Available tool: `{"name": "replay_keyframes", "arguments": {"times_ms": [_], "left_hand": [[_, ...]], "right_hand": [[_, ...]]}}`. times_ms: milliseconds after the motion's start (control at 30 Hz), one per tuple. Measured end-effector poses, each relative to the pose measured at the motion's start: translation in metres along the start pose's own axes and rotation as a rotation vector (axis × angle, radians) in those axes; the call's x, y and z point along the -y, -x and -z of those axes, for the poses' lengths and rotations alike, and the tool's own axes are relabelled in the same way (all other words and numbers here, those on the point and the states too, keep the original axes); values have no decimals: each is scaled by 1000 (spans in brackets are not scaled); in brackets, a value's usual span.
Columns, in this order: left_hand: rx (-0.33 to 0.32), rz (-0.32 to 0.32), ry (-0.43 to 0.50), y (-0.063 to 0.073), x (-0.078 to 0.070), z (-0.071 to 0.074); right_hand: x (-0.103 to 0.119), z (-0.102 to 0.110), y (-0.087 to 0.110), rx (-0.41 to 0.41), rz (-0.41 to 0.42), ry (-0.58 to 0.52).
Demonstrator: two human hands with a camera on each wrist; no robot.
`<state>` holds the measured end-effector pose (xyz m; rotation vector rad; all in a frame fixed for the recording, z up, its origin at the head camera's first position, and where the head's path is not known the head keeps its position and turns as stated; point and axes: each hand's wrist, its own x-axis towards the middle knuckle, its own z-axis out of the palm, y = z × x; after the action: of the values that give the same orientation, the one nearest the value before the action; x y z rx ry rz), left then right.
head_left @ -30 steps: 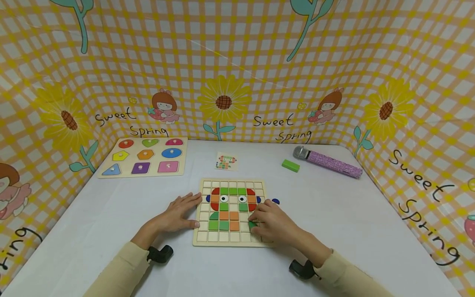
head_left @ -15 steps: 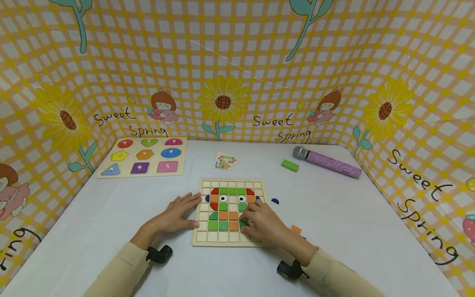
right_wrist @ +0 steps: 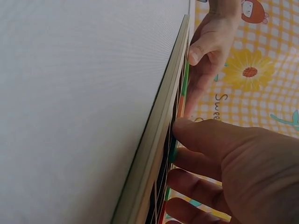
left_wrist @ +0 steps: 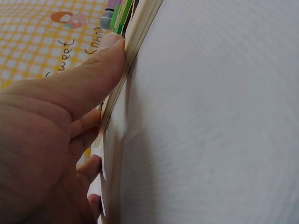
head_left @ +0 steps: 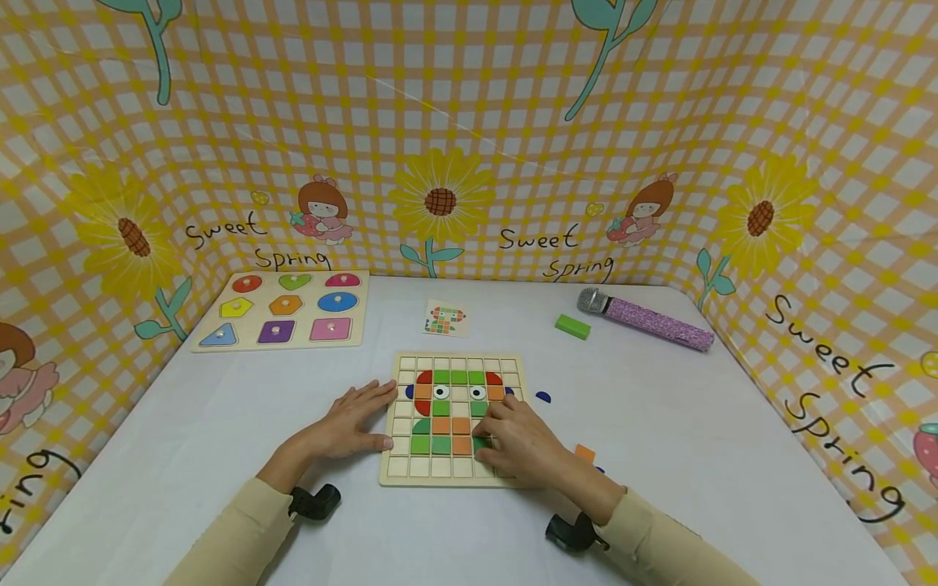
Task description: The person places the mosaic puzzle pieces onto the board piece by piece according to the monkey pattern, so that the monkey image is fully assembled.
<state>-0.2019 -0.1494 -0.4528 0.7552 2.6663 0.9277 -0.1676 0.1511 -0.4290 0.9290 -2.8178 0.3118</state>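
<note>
A wooden grid board (head_left: 462, 482) lies on the table, bearing red, green, orange and blue tiles and two round eye tiles. My right hand (head_left: 523, 439) pinches a dark green tile (head_left: 479, 444) at the board's lower right, beside an orange tile (head_left: 462, 445); the fingers hide much of its shape. The right wrist view shows the thumb and index finger low against the green tile (right_wrist: 173, 155). With fingers extended, my left hand (head_left: 352, 419) rests along the board's left edge, its thumb (left_wrist: 110, 58) touching that edge in the left wrist view.
A small pattern card (head_left: 446, 318) lies behind the board. Farther left is a shape puzzle (head_left: 286, 330) with knobbed pieces. A green block (head_left: 573, 327) and a glittery microphone (head_left: 652, 320) lie back right. A blue half-round tile (head_left: 543, 397) and an orange tile (head_left: 585, 453) sit right of the board.
My right hand has shifted left across the board with the dark green tile, to beside the orange one, uncovering the loose orange tile. Over the last half second it barely moves. My left hand stays put.
</note>
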Motion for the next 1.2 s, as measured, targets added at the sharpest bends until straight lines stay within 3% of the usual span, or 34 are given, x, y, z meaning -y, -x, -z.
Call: {"name": "replay_keyframes", "arguments": {"times_ms": [300,467,767,1200], "left_hand": [[1,-1,-4,0,0,0],[1,3,-3,-1,0,1],[4,1,3,0,1,0],[5,11,4,0,0,-1]], "right_hand": [[-7,9,3,-10,8,-13],[-22,22,10,-22,-40,-24],[-53,43,39,-1,-92,-24],[-81,51,82,82,-100,-62]]}}
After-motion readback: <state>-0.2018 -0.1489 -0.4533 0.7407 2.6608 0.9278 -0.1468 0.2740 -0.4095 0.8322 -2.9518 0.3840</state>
